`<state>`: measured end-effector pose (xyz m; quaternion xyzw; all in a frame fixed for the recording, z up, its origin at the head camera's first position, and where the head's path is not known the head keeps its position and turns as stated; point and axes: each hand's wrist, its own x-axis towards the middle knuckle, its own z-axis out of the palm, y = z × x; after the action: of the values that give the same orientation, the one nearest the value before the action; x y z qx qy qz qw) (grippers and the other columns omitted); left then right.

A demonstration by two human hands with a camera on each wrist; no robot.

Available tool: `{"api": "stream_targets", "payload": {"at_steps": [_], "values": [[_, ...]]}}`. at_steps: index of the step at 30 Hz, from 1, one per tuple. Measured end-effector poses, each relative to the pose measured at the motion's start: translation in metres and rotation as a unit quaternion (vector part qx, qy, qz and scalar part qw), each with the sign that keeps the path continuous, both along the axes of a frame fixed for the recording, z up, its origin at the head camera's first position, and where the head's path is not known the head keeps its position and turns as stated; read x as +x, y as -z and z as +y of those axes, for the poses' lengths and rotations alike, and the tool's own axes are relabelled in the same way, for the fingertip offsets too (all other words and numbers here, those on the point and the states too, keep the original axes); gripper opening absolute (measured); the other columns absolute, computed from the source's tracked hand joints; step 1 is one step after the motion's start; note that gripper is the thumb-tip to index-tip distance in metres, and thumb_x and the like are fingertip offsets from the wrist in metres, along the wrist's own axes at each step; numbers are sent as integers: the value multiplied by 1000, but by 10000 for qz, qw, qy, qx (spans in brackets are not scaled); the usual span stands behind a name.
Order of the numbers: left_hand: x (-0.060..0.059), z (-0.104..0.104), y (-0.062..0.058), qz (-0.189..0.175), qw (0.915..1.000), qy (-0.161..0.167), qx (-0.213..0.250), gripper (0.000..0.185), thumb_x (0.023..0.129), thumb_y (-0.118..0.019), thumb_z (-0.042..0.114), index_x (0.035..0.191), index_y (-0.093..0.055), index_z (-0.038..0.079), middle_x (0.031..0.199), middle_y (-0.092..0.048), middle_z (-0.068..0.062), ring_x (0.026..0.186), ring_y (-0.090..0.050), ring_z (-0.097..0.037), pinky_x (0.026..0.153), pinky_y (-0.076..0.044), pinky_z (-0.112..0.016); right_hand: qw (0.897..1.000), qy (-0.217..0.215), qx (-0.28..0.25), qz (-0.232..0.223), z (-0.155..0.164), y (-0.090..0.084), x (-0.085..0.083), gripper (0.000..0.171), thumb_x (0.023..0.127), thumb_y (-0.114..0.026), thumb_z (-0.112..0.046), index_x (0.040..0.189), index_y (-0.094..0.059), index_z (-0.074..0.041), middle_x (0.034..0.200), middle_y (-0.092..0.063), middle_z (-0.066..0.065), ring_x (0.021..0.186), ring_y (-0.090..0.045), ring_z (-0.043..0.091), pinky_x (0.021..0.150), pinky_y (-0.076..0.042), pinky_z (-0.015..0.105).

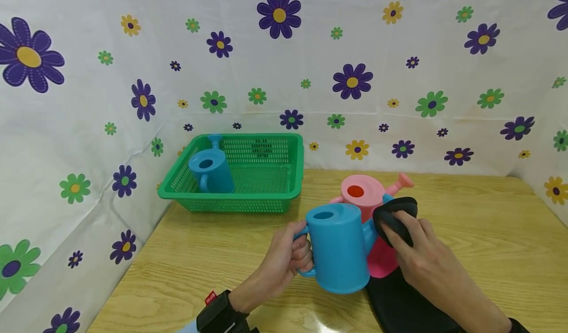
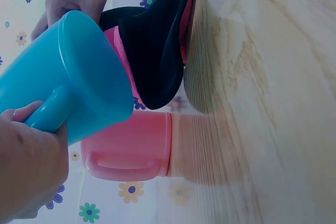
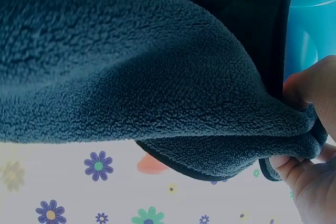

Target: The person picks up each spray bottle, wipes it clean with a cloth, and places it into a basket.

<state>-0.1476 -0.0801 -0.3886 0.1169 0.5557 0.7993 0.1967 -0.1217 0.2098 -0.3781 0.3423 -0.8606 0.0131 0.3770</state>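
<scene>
A light blue watering can (image 1: pixel 339 251) is held up over the table, its handle gripped by my left hand (image 1: pixel 284 254). My right hand (image 1: pixel 428 256) pinches a cloth (image 1: pixel 395 219) round the can's spout, most of which the cloth hides. The cloth is black on one side and pink on the other, and its lower part hangs down. In the right wrist view, the thumb and fingers hold a fold of the fuzzy dark fabric (image 3: pixel 157 87). Behind the blue can, partly covered by it, a pink watering can (image 1: pixel 364 187) stands on the table.
A green plastic basket (image 1: pixel 239 203) stands at the back left, with another blue watering can (image 1: pixel 213 172) inside. The wooden table (image 1: pixel 213 249) meets a flower-printed curtain (image 1: pixel 310 52) at the back and left.
</scene>
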Motion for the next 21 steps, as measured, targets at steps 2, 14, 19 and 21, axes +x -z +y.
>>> {"api": "stream_targets", "payload": {"at_steps": [2, 14, 19, 21], "values": [[0, 0, 0, -14, 10000, -8, -10, 54, 108, -40, 36, 58, -27, 19, 50, -29, 10, 45, -31, -5, 53, -31, -21, 10000, 65, 19, 7, 1, -1, 0, 66, 111, -15, -30, 119, -70, 6, 121, -54, 31, 87, -54, 40, 62, -61, 42], [1, -2, 0, -272, 9996, -75, 30, 54, 107, -42, 37, 58, -27, 19, 50, -29, 11, 45, -30, -5, 52, -31, -21, 9992, 404, -51, -35, 7, -4, 0, 67, 108, -12, -30, 130, -64, 6, 123, -50, 33, 91, -54, 43, 59, -60, 46], [1, -4, -1, -456, 9988, -107, 120, 51, 106, -42, 37, 61, -27, 19, 51, -29, 11, 45, -30, -5, 53, -31, -21, 9985, 455, -292, 43, 9, -6, 0, 51, 105, -27, -20, 132, -62, 7, 123, -49, 35, 93, -54, 46, 58, -60, 50], [1, -4, -1, -483, 9986, -104, 163, 51, 107, -42, 37, 61, -27, 19, 51, -29, 11, 45, -30, -5, 54, -31, -21, 9982, 462, -384, 32, 10, -7, -1, 44, 97, -42, -13, 132, -62, 7, 123, -49, 35, 95, -53, 47, 58, -60, 52]]}}
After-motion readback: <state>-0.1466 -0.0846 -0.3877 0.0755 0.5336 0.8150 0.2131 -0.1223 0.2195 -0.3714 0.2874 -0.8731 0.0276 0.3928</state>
